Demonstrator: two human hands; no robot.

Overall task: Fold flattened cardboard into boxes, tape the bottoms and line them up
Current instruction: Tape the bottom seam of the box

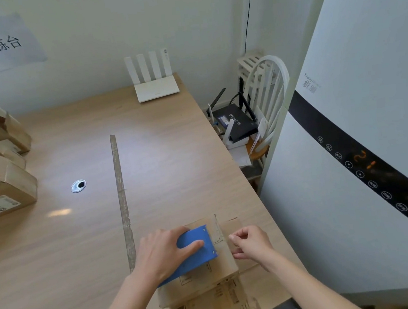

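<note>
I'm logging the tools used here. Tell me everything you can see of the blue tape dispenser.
The tape dispenser looks like flat blue plastic or painted metal, with small rivets along its right-hand edge. It lies tilted across the top of the box near the table's front edge. The left hand grips it from above, thumb on the blue face. Clear tape runs from its edge toward the right hand, which pinches the free end. The roll itself is hidden.

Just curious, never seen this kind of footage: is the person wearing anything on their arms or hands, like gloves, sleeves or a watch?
No. The left hand and right hand are bare: no gloves, rings, watch or markings show. Both forearms are uncovered down to the picture's edge, with no sleeve in view.
</note>
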